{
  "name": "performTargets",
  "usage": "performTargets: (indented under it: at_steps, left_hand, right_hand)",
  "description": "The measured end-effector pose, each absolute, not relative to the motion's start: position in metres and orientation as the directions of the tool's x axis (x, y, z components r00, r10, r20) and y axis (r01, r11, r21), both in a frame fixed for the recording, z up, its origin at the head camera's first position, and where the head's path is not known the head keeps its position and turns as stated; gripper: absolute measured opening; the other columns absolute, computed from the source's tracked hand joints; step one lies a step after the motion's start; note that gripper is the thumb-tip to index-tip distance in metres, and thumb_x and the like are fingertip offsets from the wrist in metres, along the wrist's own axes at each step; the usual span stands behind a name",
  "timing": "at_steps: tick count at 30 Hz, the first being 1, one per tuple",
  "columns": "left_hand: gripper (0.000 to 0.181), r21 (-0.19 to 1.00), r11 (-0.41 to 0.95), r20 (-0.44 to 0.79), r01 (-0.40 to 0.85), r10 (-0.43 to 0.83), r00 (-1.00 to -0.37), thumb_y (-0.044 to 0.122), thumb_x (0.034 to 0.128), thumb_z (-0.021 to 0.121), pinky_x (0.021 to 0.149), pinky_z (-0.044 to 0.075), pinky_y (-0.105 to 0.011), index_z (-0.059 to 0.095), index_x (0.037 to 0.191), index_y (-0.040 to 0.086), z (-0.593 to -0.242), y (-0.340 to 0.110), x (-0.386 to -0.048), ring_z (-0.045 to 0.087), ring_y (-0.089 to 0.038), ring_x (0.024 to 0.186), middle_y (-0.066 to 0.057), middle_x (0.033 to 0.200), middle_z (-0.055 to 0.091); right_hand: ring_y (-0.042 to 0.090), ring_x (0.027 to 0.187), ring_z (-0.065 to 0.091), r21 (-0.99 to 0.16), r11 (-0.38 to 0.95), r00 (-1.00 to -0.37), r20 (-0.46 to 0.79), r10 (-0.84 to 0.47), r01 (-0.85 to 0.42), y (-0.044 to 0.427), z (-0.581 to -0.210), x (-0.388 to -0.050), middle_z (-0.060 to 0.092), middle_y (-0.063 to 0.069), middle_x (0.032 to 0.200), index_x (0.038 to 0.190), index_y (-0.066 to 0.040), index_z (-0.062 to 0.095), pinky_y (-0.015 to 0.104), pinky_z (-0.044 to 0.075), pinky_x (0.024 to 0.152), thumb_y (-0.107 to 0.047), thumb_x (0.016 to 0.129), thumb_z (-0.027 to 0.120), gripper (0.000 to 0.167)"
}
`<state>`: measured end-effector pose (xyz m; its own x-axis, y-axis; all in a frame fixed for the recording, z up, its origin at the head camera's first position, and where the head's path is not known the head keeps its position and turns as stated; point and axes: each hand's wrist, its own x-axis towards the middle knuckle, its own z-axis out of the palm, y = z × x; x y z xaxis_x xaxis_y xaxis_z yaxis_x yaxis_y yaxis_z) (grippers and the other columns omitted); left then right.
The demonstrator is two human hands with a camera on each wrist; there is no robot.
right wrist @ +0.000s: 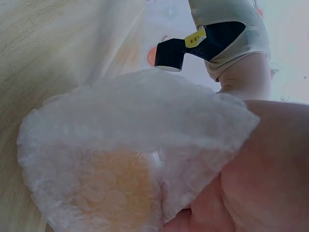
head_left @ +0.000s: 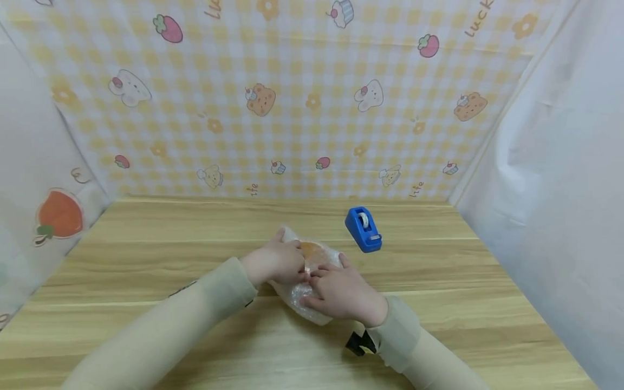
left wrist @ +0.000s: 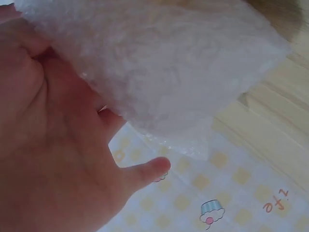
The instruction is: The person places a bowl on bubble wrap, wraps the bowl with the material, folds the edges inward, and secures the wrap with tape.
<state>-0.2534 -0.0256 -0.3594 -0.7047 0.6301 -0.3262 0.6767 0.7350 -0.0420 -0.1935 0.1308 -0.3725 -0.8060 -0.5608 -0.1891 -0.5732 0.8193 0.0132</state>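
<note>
A sheet of clear bubble wrap point(head_left: 303, 310) is folded about an orange-coloured item on the table, whose kind the wrap blurs. In the right wrist view the orange patch point(right wrist: 116, 186) shows through the bubbles. My left hand point(head_left: 280, 263) grips the wrap from the left, fingers bent over its upper side. Its thumb point(left wrist: 145, 175) sticks out apart from the wrap in the left wrist view. From the right, my right hand point(head_left: 347, 294) holds the wrap, with its fingertips close to those of the left. The wrap hides part of the fingers in both wrist views.
A blue tape dispenser point(head_left: 363, 230) with a roll of tape stands behind and right of the wrap. Under everything is a wood-grain table point(head_left: 161, 238). A yellow checked cloth point(head_left: 312, 124) rises at its back edge, with white sheets at both sides.
</note>
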Motion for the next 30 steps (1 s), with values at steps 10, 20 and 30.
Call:
performTargets:
  at_steps: [10,20,30]
  left_hand:
    - [0.038,0.087,0.735,-0.34,0.673,0.657,-0.673,0.046,0.0976,0.051,0.114,0.001,-0.057,0.066,0.126,0.025,-0.359,-0.03,-0.261,0.036,-0.017,0.136,0.009,0.127,0.062]
    - [0.053,-0.007,0.714,-0.341,0.7,0.657,-0.672,0.05,0.1012,0.034,0.112,0.009,-0.063,0.041,0.148,0.027,-0.375,-0.022,-0.256,0.023,-0.023,0.143,0.002,0.152,0.038]
    - [0.047,-0.023,0.754,-0.366,0.657,0.605,-0.707,0.048,0.1005,0.039,0.113,0.011,-0.06,0.049,0.143,0.03,-0.377,-0.019,-0.255,0.023,-0.024,0.143,0.001,0.151,0.039]
  right_hand:
    - [0.022,0.135,0.04,0.003,0.82,-0.806,-0.185,-0.562,-0.572,0.135,-0.373,-0.192,0.054,0.001,0.139,0.132,-0.016,0.061,0.064,0.018,0.11,-0.057,0.097,0.042,0.057]
    - [0.022,0.139,0.035,0.031,0.816,-0.804,-0.191,-0.563,-0.578,0.138,-0.374,-0.192,0.048,0.002,0.144,0.136,-0.012,0.057,0.064,0.018,0.11,-0.056,0.098,0.04,0.061]
    - [0.022,0.138,0.036,0.015,0.797,-0.786,-0.178,-0.592,-0.604,0.133,-0.374,-0.193,0.048,0.003,0.144,0.131,-0.011,0.061,0.063,0.019,0.11,-0.054,0.098,0.043,0.057]
